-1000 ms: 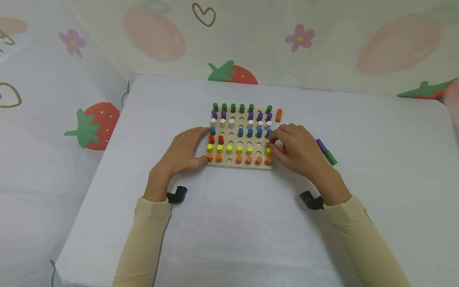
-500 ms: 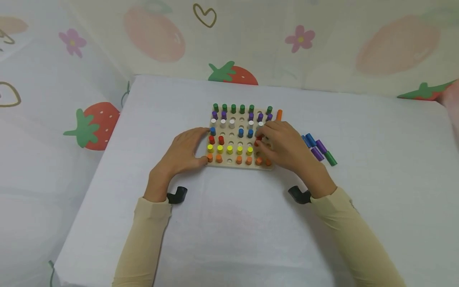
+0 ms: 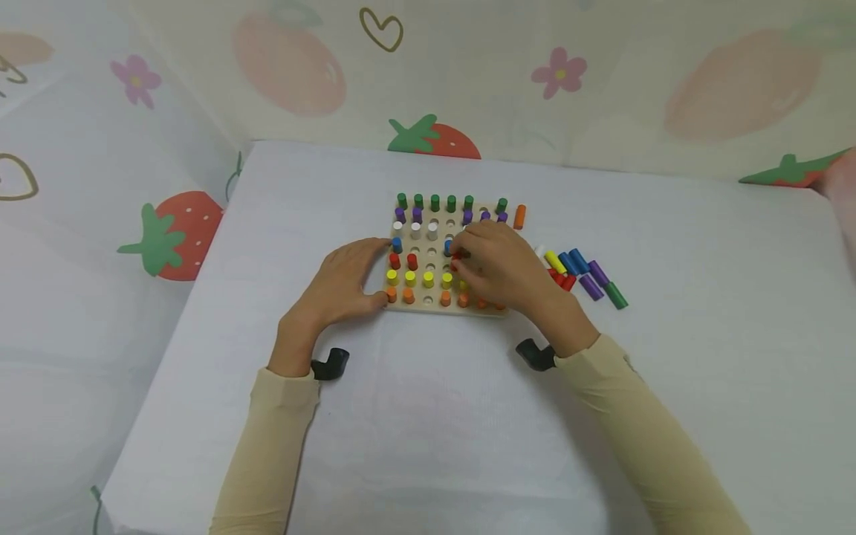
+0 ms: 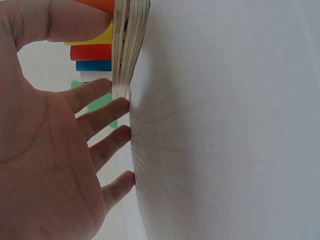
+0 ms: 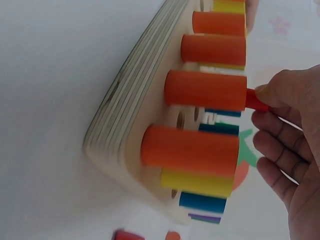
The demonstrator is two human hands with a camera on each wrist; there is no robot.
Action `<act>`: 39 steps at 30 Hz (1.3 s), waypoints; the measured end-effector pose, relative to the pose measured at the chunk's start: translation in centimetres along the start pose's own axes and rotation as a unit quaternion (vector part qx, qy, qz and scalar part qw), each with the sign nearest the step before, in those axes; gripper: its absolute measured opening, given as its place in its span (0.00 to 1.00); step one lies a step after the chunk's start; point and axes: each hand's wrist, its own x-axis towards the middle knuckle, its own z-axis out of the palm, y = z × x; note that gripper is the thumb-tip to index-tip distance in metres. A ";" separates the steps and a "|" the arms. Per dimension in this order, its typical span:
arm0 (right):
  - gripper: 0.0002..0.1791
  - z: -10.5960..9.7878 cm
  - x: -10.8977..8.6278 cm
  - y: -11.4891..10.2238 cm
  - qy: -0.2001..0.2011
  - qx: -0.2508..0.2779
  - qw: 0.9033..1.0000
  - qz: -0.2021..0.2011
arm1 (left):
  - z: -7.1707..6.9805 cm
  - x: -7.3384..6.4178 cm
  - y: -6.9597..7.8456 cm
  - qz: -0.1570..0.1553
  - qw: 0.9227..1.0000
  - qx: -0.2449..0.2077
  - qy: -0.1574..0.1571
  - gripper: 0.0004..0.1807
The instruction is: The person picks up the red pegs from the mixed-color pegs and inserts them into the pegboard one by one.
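A wooden pegboard (image 3: 448,312) lies on the table, with rows of green, purple, white, blue, red, yellow and orange pegs; some holes are bare. My left hand (image 3: 337,286) rests at its left side. In the left wrist view, the thumb (image 4: 75,21) touches the board's edge by an orange peg, and the spread fingers reach the edge and the tablecloth. Over the red row, my right hand (image 3: 501,264) pinches a red peg (image 5: 256,100) between thumb and fingertips. The red peg's lower end is hidden behind an orange peg (image 5: 205,90) in the right wrist view.
Right of the board lies a group of loose pegs, among them yellow (image 3: 554,261), blue (image 3: 579,260), purple (image 3: 591,287), green (image 3: 616,295) and red (image 3: 568,283) ones. One orange peg (image 3: 520,217) lies near the board's back right corner. A strawberry-patterned cloth (image 3: 481,96) hangs behind the table.
My right hand has moved left across the board along the red row, with the red peg between its fingers. More loose pegs show behind it. The left hand has stayed in place.
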 end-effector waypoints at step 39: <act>0.09 1.2 2.3 -1.6 -0.044 -0.011 0.999 -0.026 | -0.4 -0.2 0.1 0.003 1.000 -0.004 -0.007 0.48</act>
